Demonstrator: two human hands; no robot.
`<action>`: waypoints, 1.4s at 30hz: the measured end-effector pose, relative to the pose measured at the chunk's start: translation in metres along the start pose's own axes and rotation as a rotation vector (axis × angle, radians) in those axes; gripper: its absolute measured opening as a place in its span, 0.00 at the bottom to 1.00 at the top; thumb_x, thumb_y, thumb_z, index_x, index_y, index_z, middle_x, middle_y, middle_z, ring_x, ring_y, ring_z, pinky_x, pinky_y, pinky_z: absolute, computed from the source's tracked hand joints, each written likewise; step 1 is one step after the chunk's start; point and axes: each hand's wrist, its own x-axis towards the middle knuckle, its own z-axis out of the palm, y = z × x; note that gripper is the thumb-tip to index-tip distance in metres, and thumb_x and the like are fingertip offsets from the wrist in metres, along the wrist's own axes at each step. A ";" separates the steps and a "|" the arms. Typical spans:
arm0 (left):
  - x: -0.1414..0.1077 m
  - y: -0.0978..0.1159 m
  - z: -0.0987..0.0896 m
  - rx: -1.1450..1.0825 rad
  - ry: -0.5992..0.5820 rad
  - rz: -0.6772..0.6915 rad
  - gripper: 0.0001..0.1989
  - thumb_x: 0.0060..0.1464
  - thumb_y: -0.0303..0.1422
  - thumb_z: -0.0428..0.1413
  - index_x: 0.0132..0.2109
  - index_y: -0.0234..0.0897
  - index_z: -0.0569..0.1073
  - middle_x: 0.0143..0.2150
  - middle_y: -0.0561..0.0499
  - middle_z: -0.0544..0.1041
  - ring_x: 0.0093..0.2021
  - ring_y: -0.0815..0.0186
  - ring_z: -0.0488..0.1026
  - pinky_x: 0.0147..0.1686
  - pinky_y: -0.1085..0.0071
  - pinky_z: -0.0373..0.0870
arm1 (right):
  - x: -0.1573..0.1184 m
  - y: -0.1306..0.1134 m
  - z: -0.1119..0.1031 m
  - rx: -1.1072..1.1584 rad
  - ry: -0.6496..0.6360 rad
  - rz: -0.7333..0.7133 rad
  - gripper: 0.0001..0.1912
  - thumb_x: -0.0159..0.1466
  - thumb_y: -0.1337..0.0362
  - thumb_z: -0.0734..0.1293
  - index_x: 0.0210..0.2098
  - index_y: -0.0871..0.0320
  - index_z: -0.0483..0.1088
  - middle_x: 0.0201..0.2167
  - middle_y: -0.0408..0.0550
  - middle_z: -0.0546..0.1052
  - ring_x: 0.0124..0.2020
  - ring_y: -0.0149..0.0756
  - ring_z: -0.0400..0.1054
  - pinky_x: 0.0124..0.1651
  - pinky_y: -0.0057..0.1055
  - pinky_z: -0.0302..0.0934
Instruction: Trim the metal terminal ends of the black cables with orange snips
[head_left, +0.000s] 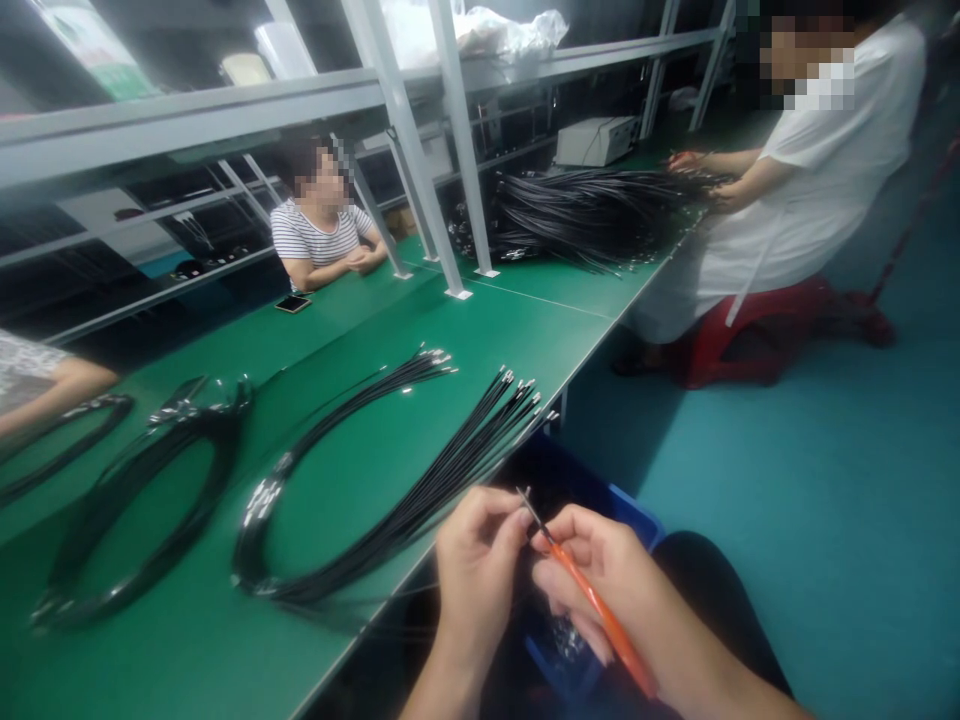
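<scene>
My left hand (480, 560) is closed in a pinch beside the table's edge, around something too small to make out, possibly a cable end. Closed around an orange-handled tool (600, 605) with a thin dark tip is my right hand (592, 570); the tool's tip reaches the left fingertips. Both hands are above a blue bin (622, 515). On the green table (337, 460), a curved bundle of black cables (420, 500) with pale ends lies just left of my hands.
More coiled cables (142, 510) lie at the left. A large cable pile (585, 210) sits by a person in white (847, 150). Across the table sits a person in stripes (322, 240), near a phone (292, 303). Metal posts (465, 150) rise from the table.
</scene>
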 end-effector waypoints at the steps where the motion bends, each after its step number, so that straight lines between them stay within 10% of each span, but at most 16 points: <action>1: 0.000 0.000 0.000 0.003 0.000 0.001 0.03 0.53 0.28 0.58 0.31 0.37 0.73 0.29 0.53 0.73 0.30 0.67 0.71 0.31 0.72 0.68 | 0.000 0.000 -0.001 -0.008 -0.004 -0.001 0.11 0.56 0.58 0.68 0.32 0.57 0.63 0.18 0.36 0.71 0.08 0.19 0.52 0.12 0.18 0.44; 8: 0.001 0.000 0.000 0.055 0.013 0.038 0.02 0.53 0.28 0.57 0.32 0.38 0.74 0.29 0.53 0.73 0.30 0.67 0.71 0.30 0.73 0.68 | -0.007 -0.006 -0.007 -0.123 -0.039 0.010 0.07 0.55 0.68 0.68 0.29 0.57 0.64 0.18 0.35 0.68 0.16 0.23 0.59 0.18 0.20 0.52; 13: 0.001 0.003 0.001 0.243 0.047 0.192 0.02 0.52 0.27 0.57 0.32 0.38 0.74 0.29 0.53 0.74 0.30 0.67 0.71 0.31 0.73 0.67 | -0.007 -0.006 -0.013 -0.131 0.190 -0.171 0.14 0.52 0.64 0.73 0.35 0.56 0.66 0.27 0.41 0.72 0.29 0.33 0.68 0.32 0.27 0.62; 31: -0.009 0.012 0.012 0.711 0.093 0.437 0.06 0.54 0.26 0.54 0.28 0.37 0.69 0.25 0.52 0.70 0.23 0.69 0.67 0.23 0.74 0.59 | 0.011 -0.021 0.007 0.140 0.394 -0.326 0.21 0.49 0.62 0.76 0.38 0.55 0.65 0.26 0.39 0.72 0.25 0.30 0.66 0.27 0.24 0.62; 42: -0.009 0.013 0.010 0.592 0.091 0.343 0.06 0.53 0.27 0.55 0.28 0.38 0.70 0.26 0.53 0.71 0.23 0.69 0.67 0.23 0.75 0.59 | 0.008 -0.020 0.010 0.070 0.413 -0.361 0.19 0.50 0.63 0.74 0.38 0.55 0.65 0.30 0.43 0.75 0.33 0.36 0.71 0.37 0.30 0.67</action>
